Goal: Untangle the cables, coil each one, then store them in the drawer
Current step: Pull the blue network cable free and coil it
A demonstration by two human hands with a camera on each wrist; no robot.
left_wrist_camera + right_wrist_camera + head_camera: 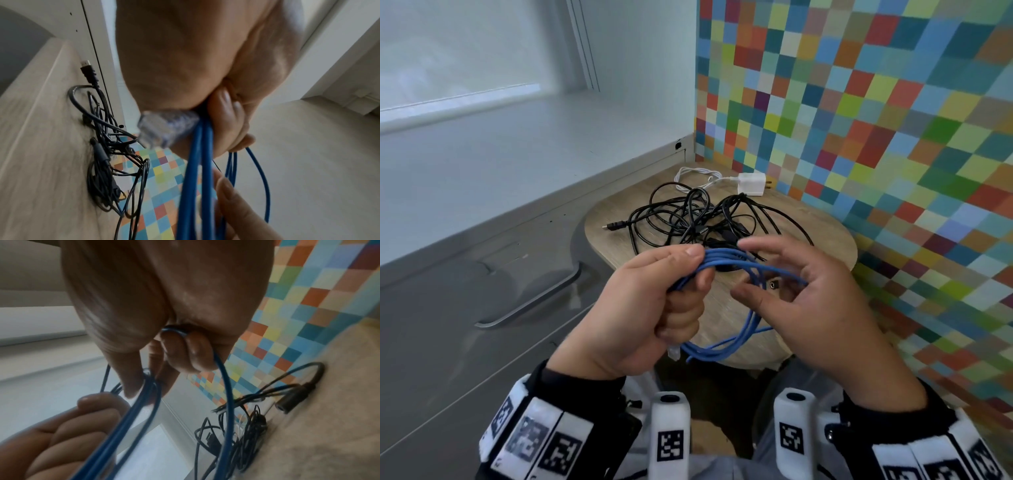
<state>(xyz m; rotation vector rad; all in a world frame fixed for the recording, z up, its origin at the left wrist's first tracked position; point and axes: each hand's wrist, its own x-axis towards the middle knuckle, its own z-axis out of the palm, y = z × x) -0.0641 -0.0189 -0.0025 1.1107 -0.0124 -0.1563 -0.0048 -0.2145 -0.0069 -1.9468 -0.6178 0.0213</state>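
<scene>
Home-like room corner, maybe staged: small wooden table (825,240) against multicoloured checker wall (859,102), grey drawer unit (482,308) (curved metal handle (530,301)), white window ledge (500,144), pale floor.

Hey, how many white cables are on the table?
1: the white cable lies at the table's far edge, attached to the white charger. Another might hide under the black cable tangle.

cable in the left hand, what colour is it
Blue; the cable gripped in the left hand shows best in the head view.
</scene>
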